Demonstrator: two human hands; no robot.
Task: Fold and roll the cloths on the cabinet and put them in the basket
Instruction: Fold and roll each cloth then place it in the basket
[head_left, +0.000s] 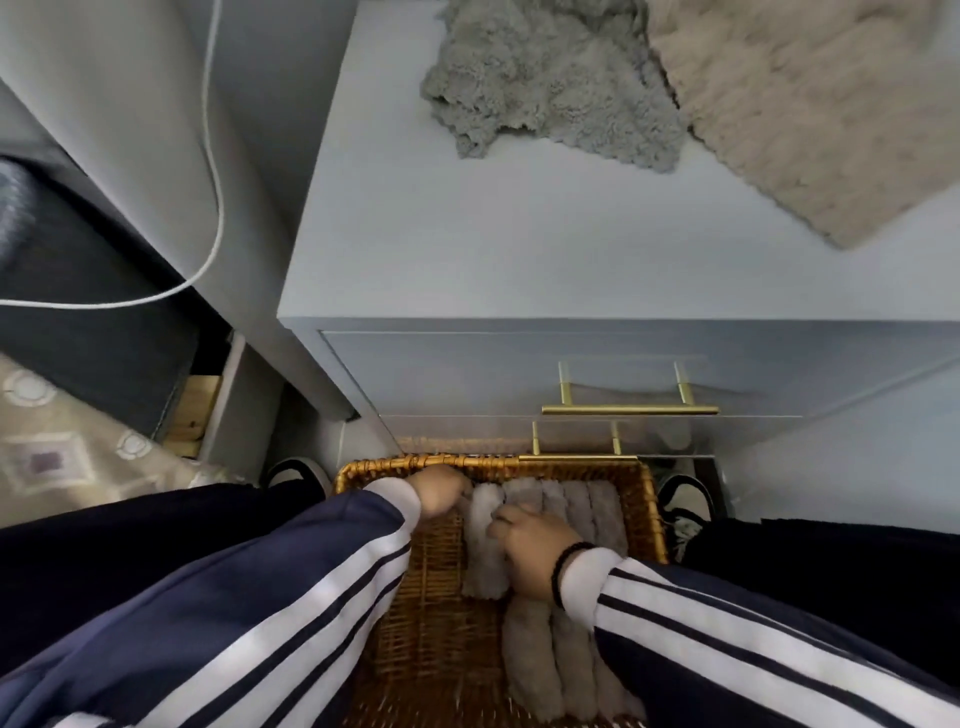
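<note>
A brown wicker basket (434, 597) sits on the floor in front of the cabinet (467, 249). Several rolled cloths (576, 512) lie side by side in it. Both my hands are down inside the basket on one pale rolled cloth (482, 551). My left hand (439, 491) grips its far end near the basket's back rim. My right hand (532, 553) holds its middle and near part. On the cabinet top lie a crumpled grey-green cloth (540, 83) and a flat beige cloth (800, 104).
The cabinet's drawers carry brass handles (628, 409) just behind the basket. A white cable (215, 171) hangs along the wall at left. My shoes (685, 501) stand on both sides of the basket. A patterned rug (57, 447) lies at far left.
</note>
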